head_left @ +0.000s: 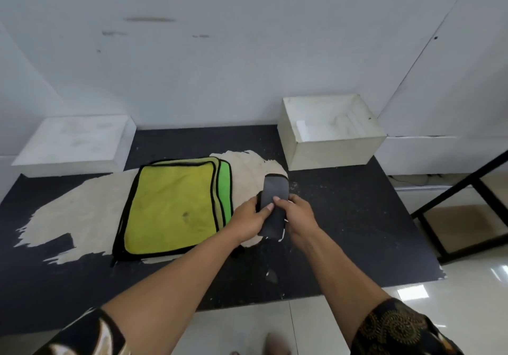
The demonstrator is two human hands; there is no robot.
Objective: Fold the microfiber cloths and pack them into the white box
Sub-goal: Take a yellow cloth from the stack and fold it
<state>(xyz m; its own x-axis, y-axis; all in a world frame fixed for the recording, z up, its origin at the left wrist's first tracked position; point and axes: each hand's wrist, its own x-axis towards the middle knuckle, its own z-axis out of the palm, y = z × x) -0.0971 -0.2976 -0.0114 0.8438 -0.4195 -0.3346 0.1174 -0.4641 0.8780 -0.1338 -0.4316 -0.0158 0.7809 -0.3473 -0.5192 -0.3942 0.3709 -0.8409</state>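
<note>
Beside the yellow-green cloth stack (170, 206), left hand (248, 221) and right hand (298, 214) pinch a folded grey microfiber cloth (275, 192); likely light, floppy, so clamp folds.

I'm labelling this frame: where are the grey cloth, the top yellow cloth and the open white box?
grey cloth (275, 189), head view, upper part above the fingers.
yellow cloth (170, 206), head view, middle of its top face.
white box (338, 152), head view, front wall.

2 arms outstretched; left hand (251, 218), right hand (298, 214) adjacent, pinching gray cloth (275, 189).
</note>
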